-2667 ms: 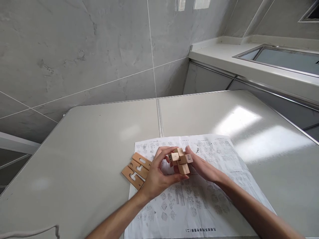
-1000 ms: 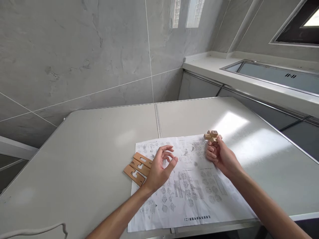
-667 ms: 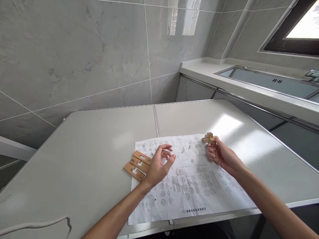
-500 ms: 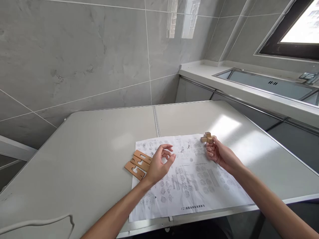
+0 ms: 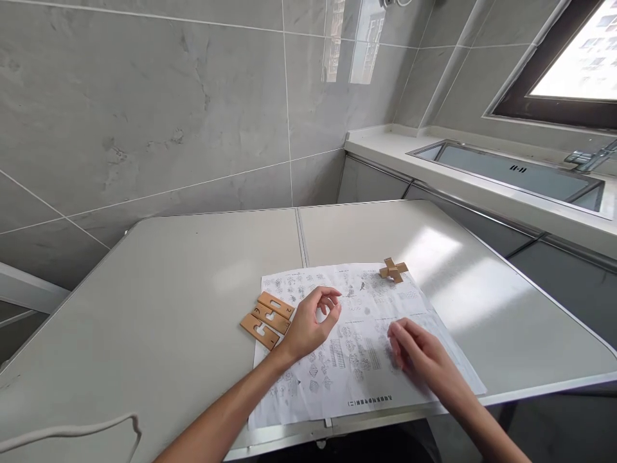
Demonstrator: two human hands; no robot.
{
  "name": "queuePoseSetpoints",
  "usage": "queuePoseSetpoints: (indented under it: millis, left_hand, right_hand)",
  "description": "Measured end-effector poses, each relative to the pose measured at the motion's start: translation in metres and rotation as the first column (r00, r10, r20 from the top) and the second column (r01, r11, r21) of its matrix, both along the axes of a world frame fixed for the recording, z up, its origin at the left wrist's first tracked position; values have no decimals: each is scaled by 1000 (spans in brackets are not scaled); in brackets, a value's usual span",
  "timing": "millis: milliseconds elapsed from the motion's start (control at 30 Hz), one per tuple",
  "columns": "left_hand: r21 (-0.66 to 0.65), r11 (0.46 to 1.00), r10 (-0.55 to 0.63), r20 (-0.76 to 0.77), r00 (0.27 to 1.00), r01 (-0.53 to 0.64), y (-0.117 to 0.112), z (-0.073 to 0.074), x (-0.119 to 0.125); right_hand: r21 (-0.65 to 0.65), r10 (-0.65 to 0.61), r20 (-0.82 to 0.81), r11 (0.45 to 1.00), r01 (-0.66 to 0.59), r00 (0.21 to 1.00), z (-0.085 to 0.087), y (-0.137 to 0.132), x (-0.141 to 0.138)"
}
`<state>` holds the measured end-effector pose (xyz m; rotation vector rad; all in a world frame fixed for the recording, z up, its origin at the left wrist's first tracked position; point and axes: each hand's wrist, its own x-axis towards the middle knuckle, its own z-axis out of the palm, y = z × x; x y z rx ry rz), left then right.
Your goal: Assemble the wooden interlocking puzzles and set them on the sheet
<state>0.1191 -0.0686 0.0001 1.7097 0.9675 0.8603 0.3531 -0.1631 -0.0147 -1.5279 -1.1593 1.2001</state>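
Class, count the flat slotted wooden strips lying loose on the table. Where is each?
3, side by side at the printed sheet's left edge, beside the left hand: far strip, middle strip, near strip. More pieces may be locked in the wooden cross.

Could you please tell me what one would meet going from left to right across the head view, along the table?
In order: white cord → three flat wooden pieces → left hand → wooden cross puzzle → sink. The right hand overlaps the puzzle's span, so it is left out.
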Motion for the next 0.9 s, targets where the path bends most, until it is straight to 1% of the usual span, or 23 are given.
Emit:
queuePoseSetpoints:
  millis: [67, 100, 233, 300, 333, 367, 400, 467, 567, 633, 700, 767, 900]
  left_hand:
    - [58, 998, -23, -66, 998, 27, -1, 2, 0]
    - [87, 995, -38, -105, 994, 47, -1, 4, 0]
    - [207, 965, -105, -256, 961, 160, -4, 17, -4]
    - [272, 943, -92, -344, 935, 192, -8, 24, -8]
    - [310, 931, -59, -393, 918, 192, -11, 26, -12]
    - [347, 921, -7, -438, 899, 176, -14, 27, -16]
    - [377, 916, 63, -471, 880, 136, -18, 26, -22]
    - [425, 905, 226, -508, 831, 14, -25, 21, -34]
    - [490, 854, 448, -521, 726, -176, -33, 5, -55]
    - [528, 811, 546, -527, 651, -254, -34, -6, -67]
    - [556, 774, 608, -521, 599, -301, -32, -15, -74]
    - [580, 750, 640, -517, 569, -316, -30, -21, -78]
    - [595, 740, 649, -511, 564, -312, -26, -25, -77]
  right_hand:
    - [38, 26, 96, 999, -30, 995, -7, -12, -6]
    - [60, 13, 125, 998, -21, 992, -10, -15, -7]
    - [102, -3, 194, 995, -17, 981, -16, -23, -11]
    - [111, -22, 195, 994, 0, 981, -16, -24, -12]
    - [116, -33, 190, 993, 11, 981, -16, -24, -12]
    - [118, -41, 183, 993, 19, 982, -16, -25, -11]
    - [120, -45, 176, 992, 24, 983, -15, -25, -11]
    - [125, -43, 162, 992, 23, 986, -15, -25, -10]
    - [133, -24, 150, 991, 4, 988, -15, -25, -9]
    - [137, -15, 149, 991, -6, 989, -16, -24, -9]
    - [141, -12, 151, 990, -9, 988, -16, -23, -9]
    - [147, -12, 156, 989, -12, 988, -16, -23, -9]
    - [158, -12, 168, 987, -15, 986, -16, -23, -9]
